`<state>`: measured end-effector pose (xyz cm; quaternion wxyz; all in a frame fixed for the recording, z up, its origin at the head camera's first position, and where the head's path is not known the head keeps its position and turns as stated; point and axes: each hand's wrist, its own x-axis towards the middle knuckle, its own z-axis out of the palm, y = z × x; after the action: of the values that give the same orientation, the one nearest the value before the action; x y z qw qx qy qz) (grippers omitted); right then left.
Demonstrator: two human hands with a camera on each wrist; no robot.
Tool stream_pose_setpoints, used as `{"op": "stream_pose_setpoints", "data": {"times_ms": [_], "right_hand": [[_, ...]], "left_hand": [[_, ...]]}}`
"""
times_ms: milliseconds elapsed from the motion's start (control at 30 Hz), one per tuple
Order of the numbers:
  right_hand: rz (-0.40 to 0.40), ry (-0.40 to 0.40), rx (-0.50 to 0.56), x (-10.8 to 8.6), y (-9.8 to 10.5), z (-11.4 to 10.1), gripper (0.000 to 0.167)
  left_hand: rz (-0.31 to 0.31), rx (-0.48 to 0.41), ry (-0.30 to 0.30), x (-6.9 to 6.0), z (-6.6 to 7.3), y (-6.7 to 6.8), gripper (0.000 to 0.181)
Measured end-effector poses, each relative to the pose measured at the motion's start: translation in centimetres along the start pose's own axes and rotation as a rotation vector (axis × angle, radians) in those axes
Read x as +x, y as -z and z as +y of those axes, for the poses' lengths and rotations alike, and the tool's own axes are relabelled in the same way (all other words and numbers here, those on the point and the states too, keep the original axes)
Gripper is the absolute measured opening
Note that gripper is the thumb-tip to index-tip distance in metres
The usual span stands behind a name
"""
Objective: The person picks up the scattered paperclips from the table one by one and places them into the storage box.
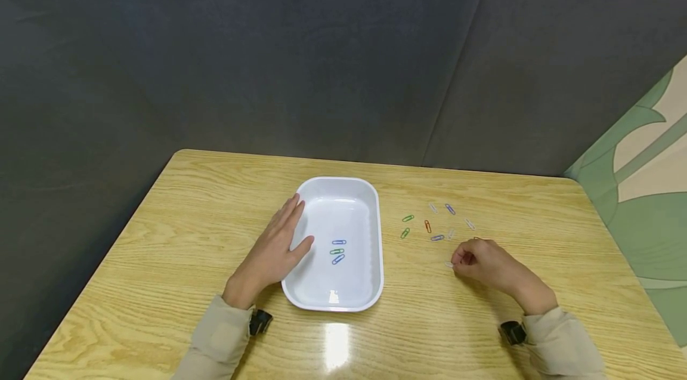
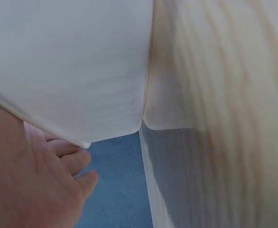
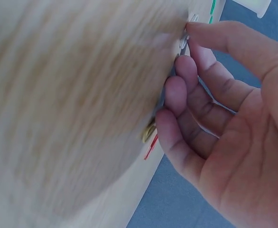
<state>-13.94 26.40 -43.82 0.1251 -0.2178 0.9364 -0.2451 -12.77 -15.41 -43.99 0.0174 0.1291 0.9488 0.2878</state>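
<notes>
My left hand rests with straightened fingers on the left rim of a white tray. In the left wrist view, the fingers of that hand lie along the tray's wall. Inside the tray are two blue paper clips and a green paper clip. Low over the table at right, my right hand pinches a white paper clip between thumb and forefinger. Beneath its curled other fingers, the right wrist view shows a yellow paper clip and a red one.
Several loose paper clips lie between the tray and my right hand, among them a green clip, a red clip, a blue clip and a white clip. A dark curtain hangs behind the wooden table.
</notes>
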Motion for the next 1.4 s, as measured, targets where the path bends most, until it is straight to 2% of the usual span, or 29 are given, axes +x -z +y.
{"op": "stream_pose_setpoints", "data": {"times_ms": [500,733,933,1167,1400], "right_hand": [[0.035,-0.007,-0.006,-0.1,-0.1,-0.5,0.010],[0.048,-0.006,-0.012,-0.1,-0.2,-0.7,0.005],[0.115,0.051,-0.064,-0.2,-0.4,-0.7,0.006],[0.177,0.015,-0.064,-0.4,-0.3,-1.1,0.003],[0.207,0.031,-0.050,-0.4,-0.6,-1.7,0.007]], "left_hand": [[-0.005,-0.007,-0.002,0.1,0.0,0.0,0.075],[-0.005,-0.012,-0.007,0.1,-0.1,0.0,0.074],[-0.004,-0.017,-0.006,0.1,0.0,0.0,0.075],[-0.002,-0.025,-0.003,0.2,0.0,0.0,0.075],[-0.006,-0.024,0.002,0.1,0.0,0.0,0.075]]}}
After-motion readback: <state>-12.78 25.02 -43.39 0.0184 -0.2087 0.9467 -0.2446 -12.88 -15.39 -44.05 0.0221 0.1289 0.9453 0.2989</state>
